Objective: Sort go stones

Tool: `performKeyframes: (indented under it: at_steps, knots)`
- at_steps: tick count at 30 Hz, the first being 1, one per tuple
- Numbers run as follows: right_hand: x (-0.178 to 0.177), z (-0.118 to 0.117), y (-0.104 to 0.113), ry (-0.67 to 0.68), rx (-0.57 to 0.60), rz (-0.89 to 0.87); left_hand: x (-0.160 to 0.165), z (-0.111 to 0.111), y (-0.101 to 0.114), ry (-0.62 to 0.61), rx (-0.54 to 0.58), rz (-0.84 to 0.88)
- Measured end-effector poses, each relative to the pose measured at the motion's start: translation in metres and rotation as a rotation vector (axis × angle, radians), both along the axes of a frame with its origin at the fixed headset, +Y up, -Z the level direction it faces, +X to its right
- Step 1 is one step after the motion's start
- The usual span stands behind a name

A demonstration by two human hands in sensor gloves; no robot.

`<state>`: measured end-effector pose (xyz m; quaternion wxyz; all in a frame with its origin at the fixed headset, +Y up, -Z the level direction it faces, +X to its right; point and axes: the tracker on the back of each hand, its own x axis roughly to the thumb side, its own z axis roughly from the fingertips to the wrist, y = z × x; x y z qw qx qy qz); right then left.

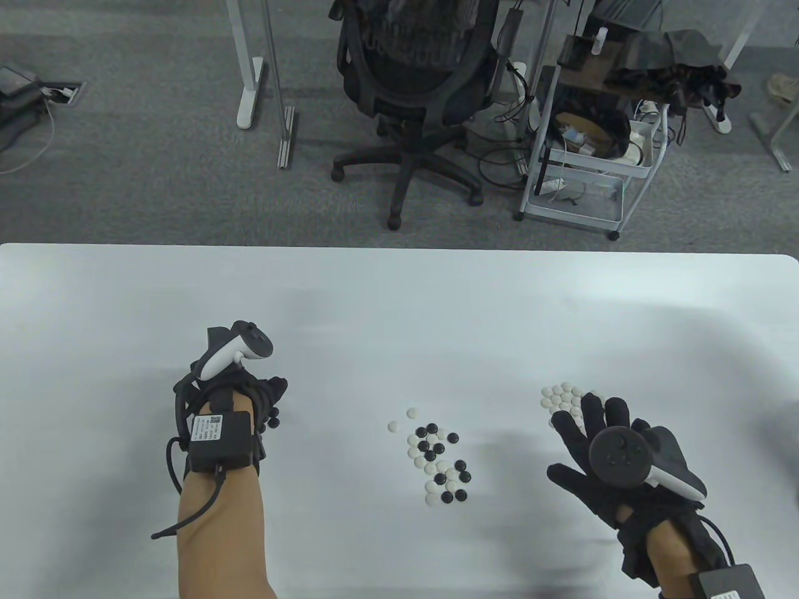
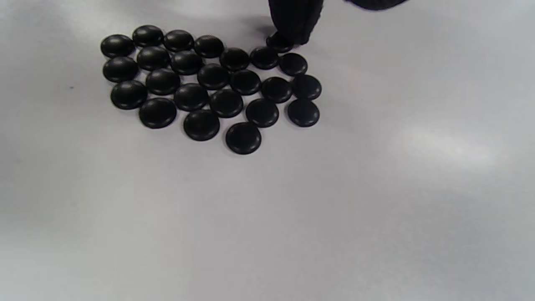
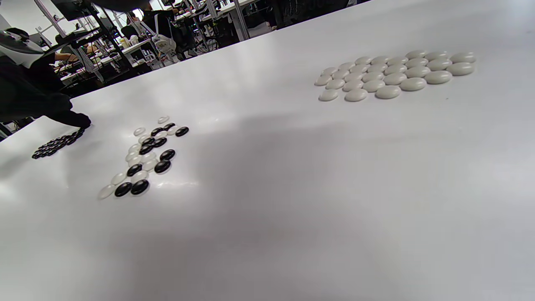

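A mixed heap of black and white stones (image 1: pixel 437 458) lies at the table's middle front; it also shows in the right wrist view (image 3: pixel 144 156). A tight cluster of black stones (image 2: pixel 209 83) lies under my left hand (image 1: pixel 271 399), only a few showing in the table view (image 1: pixel 273 422). One left fingertip (image 2: pixel 292 21) touches a black stone (image 2: pixel 279 42) at the cluster's edge. A cluster of white stones (image 1: pixel 565 399) (image 3: pixel 393 75) lies at the right. My right hand (image 1: pixel 577 437) hovers just behind it, fingers spread, holding nothing.
The white table (image 1: pixel 399 299) has a bare stretch behind the stones. Beyond its far edge stand an office chair (image 1: pixel 418 81) and a wire cart (image 1: pixel 587 156). My left hand also shows in the right wrist view (image 3: pixel 42 104).
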<state>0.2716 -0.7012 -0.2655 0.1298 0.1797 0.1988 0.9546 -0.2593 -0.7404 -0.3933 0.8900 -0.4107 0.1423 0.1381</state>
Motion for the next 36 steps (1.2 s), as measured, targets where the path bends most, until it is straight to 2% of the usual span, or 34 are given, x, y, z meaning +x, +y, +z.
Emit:
performKeyframes:
  at_steps: [4,9,12,15,18,22,25,31,36]
  knots:
    - [0.000,0.000,0.000,0.000,0.001,0.000,0.000,0.003,0.001,-0.005,-0.009,0.014]
    - [0.000,0.000,0.001,0.003,0.008,-0.004,0.018,0.001,0.017,-0.075,0.054,0.057]
    - [0.000,0.000,0.001,0.003,0.005,-0.003,0.048,-0.001,0.032,-0.189,0.088,0.079]
    - [0.000,0.000,0.001,0.001,0.006,-0.003,0.093,0.001,0.043,-0.365,0.111,0.113]
    - [0.000,0.000,0.001,0.000,0.009,-0.004,0.142,0.009,0.045,-0.551,0.104,0.088]
    - [0.000,0.001,0.001,0.000,0.010,-0.006,0.196,0.021,0.038,-0.738,0.093,0.056]
    - [0.001,0.001,0.001,0.000,0.012,-0.010,0.223,0.024,0.027,-0.807,0.081,0.047]
    - [0.002,0.001,0.002,0.002,0.018,-0.018,0.243,0.023,0.001,-0.832,0.046,0.045]
    - [0.002,0.000,0.001,0.005,0.011,-0.013,0.249,0.009,-0.011,-0.769,0.043,0.082]
